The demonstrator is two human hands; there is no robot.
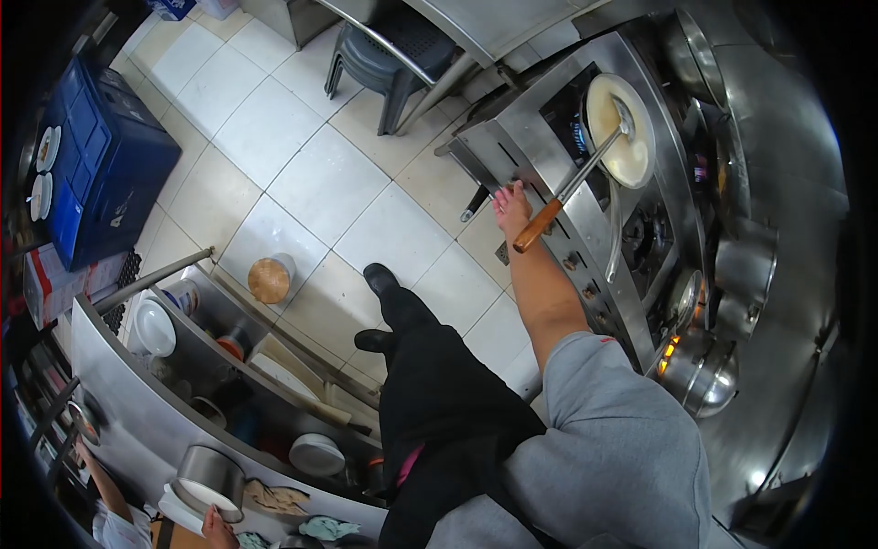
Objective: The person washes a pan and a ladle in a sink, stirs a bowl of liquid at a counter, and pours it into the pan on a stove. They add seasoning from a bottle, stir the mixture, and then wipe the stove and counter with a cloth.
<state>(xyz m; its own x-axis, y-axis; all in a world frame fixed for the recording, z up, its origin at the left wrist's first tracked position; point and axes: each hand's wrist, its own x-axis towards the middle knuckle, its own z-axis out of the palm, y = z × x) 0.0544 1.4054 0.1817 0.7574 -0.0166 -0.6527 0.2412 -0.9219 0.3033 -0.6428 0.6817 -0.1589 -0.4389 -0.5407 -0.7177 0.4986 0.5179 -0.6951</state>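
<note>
My right hand [512,210] is at the front panel of the steel gas stove [521,137], its fingers curled round a stove knob that they mostly hide. Just beside the hand is the wooden handle of a long ladle [576,180], which rests across a frying pan [645,137]. Something pale and creamy covers the pan's inside. Blue flame shows at the burner by the pan, and the pan's metal handle points towards the lower burners. My left hand is out of the picture.
A lidded pot [700,375] stands by orange flames. Behind the stove is another pot [745,261]. Opposite runs a steel counter [119,384] with shelves and a pot [210,476]; another person's hand [218,529] touches there. A round wood-topped container [271,279] stands on the floor.
</note>
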